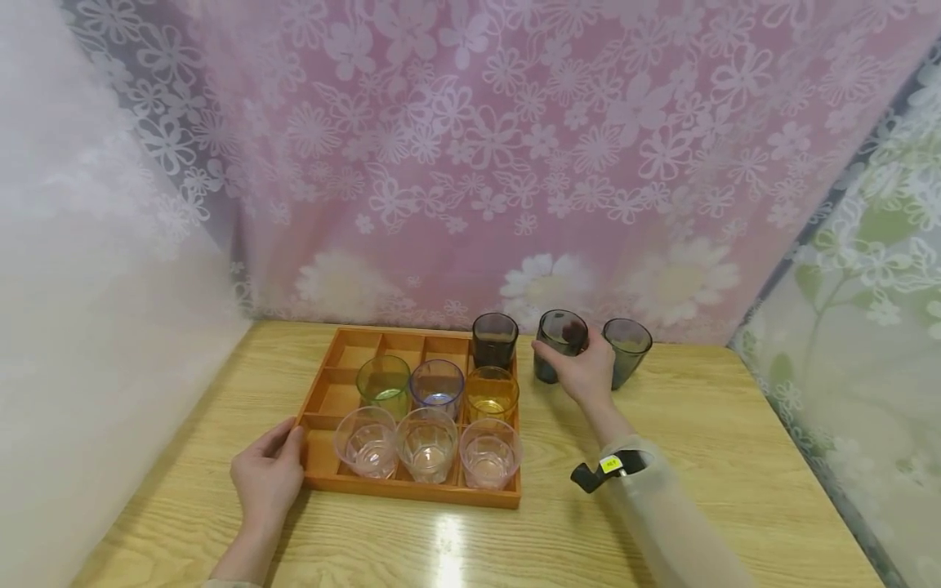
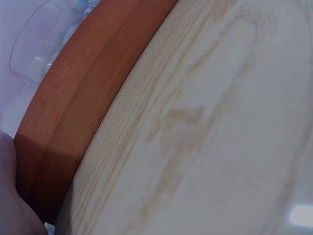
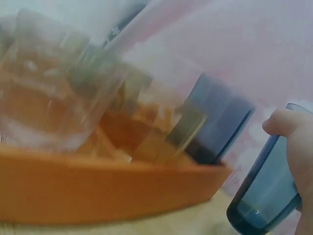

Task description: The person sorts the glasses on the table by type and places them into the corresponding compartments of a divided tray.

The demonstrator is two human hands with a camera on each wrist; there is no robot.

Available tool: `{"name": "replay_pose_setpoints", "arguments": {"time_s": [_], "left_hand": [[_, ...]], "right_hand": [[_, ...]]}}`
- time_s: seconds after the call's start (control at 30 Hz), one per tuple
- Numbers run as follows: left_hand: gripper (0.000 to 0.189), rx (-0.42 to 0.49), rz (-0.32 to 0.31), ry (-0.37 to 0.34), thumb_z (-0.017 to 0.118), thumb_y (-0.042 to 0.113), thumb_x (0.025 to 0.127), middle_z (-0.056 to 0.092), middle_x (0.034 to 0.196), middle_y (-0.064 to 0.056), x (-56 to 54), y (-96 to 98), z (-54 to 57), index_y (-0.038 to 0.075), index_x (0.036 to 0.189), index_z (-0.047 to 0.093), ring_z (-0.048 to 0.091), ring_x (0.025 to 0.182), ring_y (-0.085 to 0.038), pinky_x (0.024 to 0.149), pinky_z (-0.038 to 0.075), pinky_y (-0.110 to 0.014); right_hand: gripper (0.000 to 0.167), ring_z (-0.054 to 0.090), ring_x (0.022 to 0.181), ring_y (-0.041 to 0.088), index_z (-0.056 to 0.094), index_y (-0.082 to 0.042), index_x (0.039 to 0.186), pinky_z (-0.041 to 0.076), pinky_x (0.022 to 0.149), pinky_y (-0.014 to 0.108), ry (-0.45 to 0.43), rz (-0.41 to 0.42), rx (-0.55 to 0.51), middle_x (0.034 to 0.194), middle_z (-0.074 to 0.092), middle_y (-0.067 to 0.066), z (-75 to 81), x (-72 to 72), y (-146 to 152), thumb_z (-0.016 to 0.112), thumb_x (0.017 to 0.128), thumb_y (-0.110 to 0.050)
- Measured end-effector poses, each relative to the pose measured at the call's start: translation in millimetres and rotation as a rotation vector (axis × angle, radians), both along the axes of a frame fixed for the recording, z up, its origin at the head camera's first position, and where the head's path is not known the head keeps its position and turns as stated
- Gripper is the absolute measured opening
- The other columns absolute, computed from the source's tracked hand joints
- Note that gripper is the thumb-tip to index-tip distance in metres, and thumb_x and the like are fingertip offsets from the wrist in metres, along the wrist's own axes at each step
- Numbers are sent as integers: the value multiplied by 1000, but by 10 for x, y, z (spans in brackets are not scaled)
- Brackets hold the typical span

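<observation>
My right hand (image 1: 588, 367) grips a dark grey glass (image 1: 547, 371) just right of the tray, thumb on its near side. The right wrist view shows this glass (image 3: 264, 196) tilted, with the thumb near its rim. My left hand (image 1: 268, 474) holds the front left corner of a wooden compartment tray (image 1: 412, 490). In the tray stand another dark glass (image 1: 495, 339) at the back right, then a green glass (image 1: 384, 384), a blue-rimmed glass (image 1: 437, 382) and an amber glass (image 1: 492, 396) across the middle. Several clear glasses (image 1: 426, 445) fill the front row.
Another grey glass (image 1: 628, 351) stands on the wood-grain table (image 1: 706, 457), right beside my right hand. A pink flowered cloth (image 1: 470, 180) hangs behind the table's back edge, with pale cloths on both sides.
</observation>
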State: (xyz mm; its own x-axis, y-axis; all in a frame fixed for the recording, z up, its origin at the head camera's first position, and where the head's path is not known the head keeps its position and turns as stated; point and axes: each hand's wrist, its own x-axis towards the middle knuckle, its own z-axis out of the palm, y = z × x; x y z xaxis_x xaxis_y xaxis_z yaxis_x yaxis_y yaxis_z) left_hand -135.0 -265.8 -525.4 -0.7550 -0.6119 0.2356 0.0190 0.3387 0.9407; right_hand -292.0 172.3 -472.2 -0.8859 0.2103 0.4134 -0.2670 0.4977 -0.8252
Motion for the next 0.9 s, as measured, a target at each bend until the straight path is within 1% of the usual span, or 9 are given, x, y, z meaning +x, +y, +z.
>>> {"name": "replay_pose_setpoints", "arguments": {"time_s": [0.13,0.27,0.33,0.4,0.5,0.6,0.73,0.8,0.9], "left_hand": [[22,-4,5,6,74,7,99,76,112,-22,4,-15,-3,-4,118,78,64,84,14,72,53,-8],[21,-10,8,10,74,7,99,76,111,-21,-1,-28,-4,-4,117,79,64,85,14,73,53,-8],[21,-13,3,11,74,6,99,76,111,-21,-2,-32,0,-4,117,78,64,85,14,73,53,-8],[21,-13,-2,10,74,6,99,76,111,-22,5,-36,3,-5,117,78,65,85,13,73,54,-8],[22,-13,-7,5,74,6,99,76,110,-22,21,-41,5,-5,117,78,65,84,13,72,54,-8],[22,-8,-9,2,74,6,99,76,110,-21,36,-41,7,-5,118,78,66,84,12,72,54,-8],[22,-1,-17,1,74,6,99,76,111,-21,34,-33,15,-5,118,78,65,87,13,73,54,-9],[22,1,-17,1,74,6,100,76,112,-21,24,-29,14,-4,119,78,65,87,13,74,54,-8],[22,-3,-20,3,73,5,100,76,112,-21,12,-21,11,-5,119,78,65,88,13,75,54,-9]], "right_hand": [[58,64,102,33,69,1,120,52,86,49,20,41,-11,113,71,22,241,11,-10,95,81,-33],[60,64,105,32,70,1,122,52,88,48,21,60,5,115,71,21,500,10,-23,95,81,-34],[62,64,106,32,69,1,124,53,88,47,20,87,-4,117,71,20,626,7,-37,95,81,-34],[64,65,107,29,68,0,128,55,89,45,15,118,-6,119,71,18,745,-2,-57,95,81,-35],[66,66,106,25,67,-3,131,57,86,39,11,171,-20,120,71,15,920,-15,-107,95,82,-36],[63,67,103,22,69,-6,129,57,83,32,14,209,-37,118,72,11,1083,-46,-172,95,81,-38],[59,68,99,19,72,-11,125,58,81,33,0,254,-67,113,73,6,1268,-105,-284,95,80,-41],[56,68,97,20,73,-12,122,58,80,35,-24,277,-67,111,73,5,1343,-135,-350,95,80,-43],[52,68,96,22,74,-12,120,58,80,36,-72,341,-77,110,72,7,1416,-187,-444,95,80,-39]]}}
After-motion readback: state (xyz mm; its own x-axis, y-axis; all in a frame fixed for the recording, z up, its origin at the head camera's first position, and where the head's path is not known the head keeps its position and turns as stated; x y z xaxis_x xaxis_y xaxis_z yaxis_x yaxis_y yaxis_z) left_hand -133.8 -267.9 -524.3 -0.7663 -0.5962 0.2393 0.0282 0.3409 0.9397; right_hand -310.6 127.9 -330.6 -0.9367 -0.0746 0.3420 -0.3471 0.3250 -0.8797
